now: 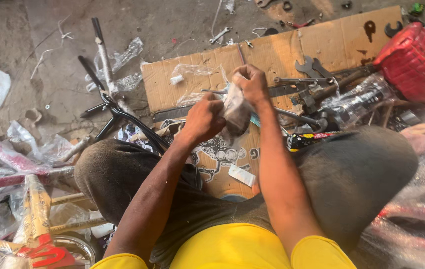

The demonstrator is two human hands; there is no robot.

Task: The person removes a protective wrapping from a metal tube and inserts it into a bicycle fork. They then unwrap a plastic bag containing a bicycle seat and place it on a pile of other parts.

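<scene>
A small part wrapped in clear plastic (234, 112) hangs between both my hands, above my knees. My left hand (203, 119) grips its lower side. Closed in a fist at the top, my right hand (250, 82) pinches the plastic wrap there. What is inside the wrap is hidden. Beneath the hands lies a flattened cardboard sheet (332, 42) on the concrete floor.
Open-end wrenches (312, 67) and long metal tools lie on the cardboard to the right. A red wrapped object (414, 62) sits at far right. A black handlebar assembly (110, 107) lies left. A plastic-wrapped bicycle frame (33, 214) fills the lower left. Torn plastic scraps litter the floor.
</scene>
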